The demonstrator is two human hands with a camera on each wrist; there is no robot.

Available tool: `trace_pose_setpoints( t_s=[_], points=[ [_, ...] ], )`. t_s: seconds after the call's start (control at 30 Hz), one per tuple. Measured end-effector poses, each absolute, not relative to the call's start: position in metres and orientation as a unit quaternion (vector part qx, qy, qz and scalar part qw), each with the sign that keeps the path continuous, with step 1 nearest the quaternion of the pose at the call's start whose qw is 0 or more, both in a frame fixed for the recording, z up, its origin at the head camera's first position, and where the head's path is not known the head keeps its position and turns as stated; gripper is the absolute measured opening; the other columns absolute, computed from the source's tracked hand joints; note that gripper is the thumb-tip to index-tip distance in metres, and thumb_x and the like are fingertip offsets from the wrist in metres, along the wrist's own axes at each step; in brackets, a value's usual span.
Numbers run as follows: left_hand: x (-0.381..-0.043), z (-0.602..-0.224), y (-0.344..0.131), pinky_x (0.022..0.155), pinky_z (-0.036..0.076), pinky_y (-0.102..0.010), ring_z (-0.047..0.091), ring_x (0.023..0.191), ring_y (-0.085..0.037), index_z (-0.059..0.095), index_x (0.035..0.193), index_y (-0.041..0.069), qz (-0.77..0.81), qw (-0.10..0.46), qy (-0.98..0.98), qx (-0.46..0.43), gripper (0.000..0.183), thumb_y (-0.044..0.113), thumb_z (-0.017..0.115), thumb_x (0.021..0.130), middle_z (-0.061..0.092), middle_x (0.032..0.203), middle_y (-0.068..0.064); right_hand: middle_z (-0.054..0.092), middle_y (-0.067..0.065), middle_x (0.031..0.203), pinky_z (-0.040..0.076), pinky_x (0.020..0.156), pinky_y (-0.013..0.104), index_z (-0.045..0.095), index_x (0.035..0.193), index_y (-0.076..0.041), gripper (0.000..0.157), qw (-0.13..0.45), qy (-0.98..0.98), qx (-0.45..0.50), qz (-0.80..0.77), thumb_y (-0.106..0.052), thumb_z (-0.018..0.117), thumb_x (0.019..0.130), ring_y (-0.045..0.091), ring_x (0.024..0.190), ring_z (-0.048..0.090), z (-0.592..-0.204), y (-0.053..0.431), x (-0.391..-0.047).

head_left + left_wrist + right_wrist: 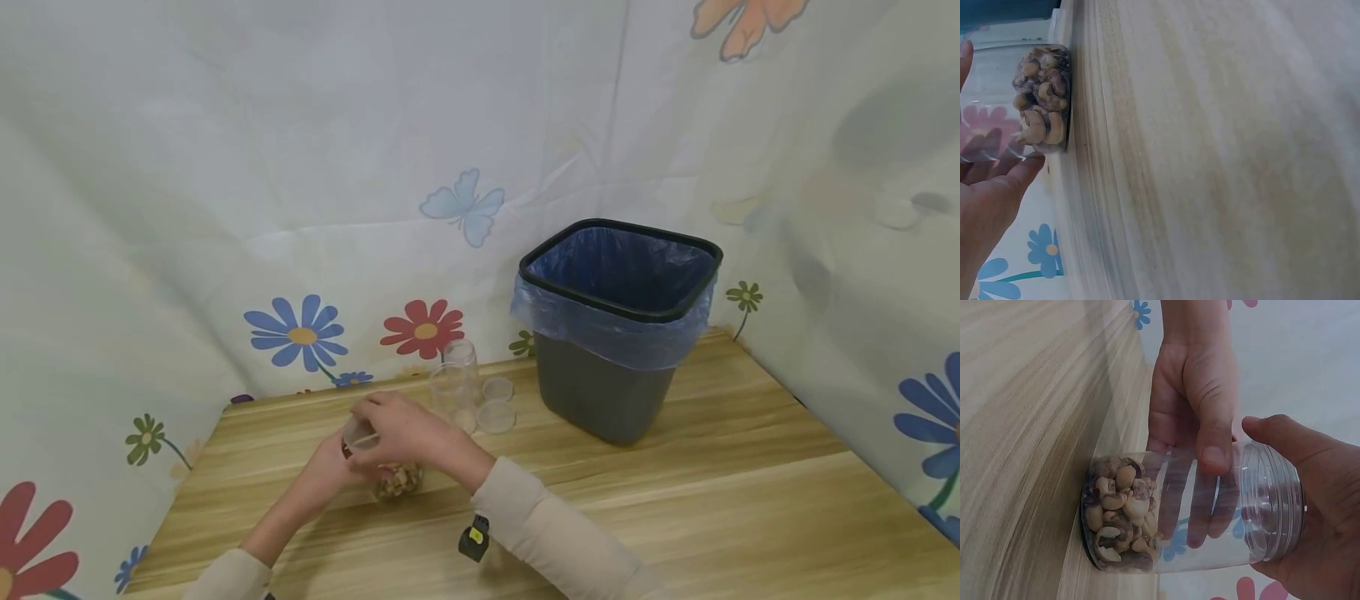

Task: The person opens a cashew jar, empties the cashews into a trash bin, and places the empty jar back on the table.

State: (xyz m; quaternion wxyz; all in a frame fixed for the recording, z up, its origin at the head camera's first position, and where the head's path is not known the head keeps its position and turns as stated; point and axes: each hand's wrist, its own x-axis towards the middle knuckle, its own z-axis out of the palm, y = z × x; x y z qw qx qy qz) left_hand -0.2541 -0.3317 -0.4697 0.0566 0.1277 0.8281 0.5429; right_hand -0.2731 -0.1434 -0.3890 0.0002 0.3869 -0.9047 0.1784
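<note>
A clear plastic jar (pixel 1200 512) stands on the wooden table, its lower part filled with cashew nuts (pixel 401 482). My left hand (pixel 330 465) grips the jar's side, thumb in front and fingers behind, as the right wrist view shows. At the jar's mouth, my right hand (pixel 408 429) grips the translucent lid (pixel 360 435) around its rim, thumb on one side and fingers on the other. In the left wrist view, the fingers of my left hand (pixel 991 200) lie against the jar above the nuts (pixel 1044 103).
Two clear jars (pixel 467 358) stand behind the hands near the wall, with two loose round lids (pixel 497 417) beside them. A grey trash bin (pixel 603 383) lined with a blue bag (pixel 675 337) stands at the back right. Flower-printed cloth (pixel 337 208) surrounds the table (pixel 675 500).
</note>
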Motion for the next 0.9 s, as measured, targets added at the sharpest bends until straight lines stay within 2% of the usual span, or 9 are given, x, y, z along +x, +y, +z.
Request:
trace_pose_setpoints(
  t_s=[0.3, 0.53, 0.73, 0.9],
  points=[
    [-0.253, -0.469, -0.328, 0.09, 0.054, -0.03, 0.062, 0.116, -0.024, 0.048, 0.145, 0.005, 0.548, 0.072, 0.824, 0.126, 0.08, 0.018, 0.09, 0.078, 0.061, 0.134, -0.014, 0.056, -0.004, 0.139, 0.046, 0.091, 0.015, 0.055, 0.144, -0.018, 0.07, -0.027, -0.885, 0.424, 0.192, -0.048, 0.078, 0.086, 0.007, 0.119, 0.052, -0.391, -0.135, -0.28],
    [-0.252, -0.469, -0.327, 0.09, 0.054, -0.03, 0.062, 0.115, -0.024, 0.048, 0.144, 0.004, 0.547, 0.075, 0.823, 0.136, 0.08, 0.019, 0.09, 0.077, 0.061, 0.133, -0.015, 0.055, -0.003, 0.141, 0.046, 0.091, 0.016, 0.055, 0.143, -0.018, 0.068, -0.032, -0.873, 0.442, 0.205, -0.045, 0.079, 0.086, 0.008, 0.12, 0.052, -0.393, -0.13, -0.284],
    [-0.253, -0.469, -0.331, 0.089, 0.055, -0.032, 0.061, 0.112, -0.021, 0.045, 0.144, 0.0, 0.565, 0.119, 0.806, 0.13, 0.077, 0.016, 0.087, 0.081, 0.059, 0.132, -0.016, 0.054, 0.001, 0.143, 0.046, 0.087, 0.014, 0.054, 0.144, -0.016, 0.068, -0.021, -0.878, 0.435, 0.201, -0.044, 0.077, 0.087, 0.011, 0.121, 0.051, -0.395, -0.133, -0.279],
    [-0.257, -0.468, -0.338, 0.087, 0.056, -0.034, 0.064, 0.109, -0.022, 0.047, 0.139, -0.005, 0.557, 0.149, 0.798, 0.173, 0.068, 0.013, 0.084, 0.084, 0.061, 0.129, -0.017, 0.054, -0.001, 0.142, 0.045, 0.087, 0.014, 0.055, 0.142, -0.016, 0.066, -0.028, -0.87, 0.449, 0.204, -0.043, 0.079, 0.087, 0.009, 0.122, 0.05, -0.396, -0.131, -0.279]
  ],
)
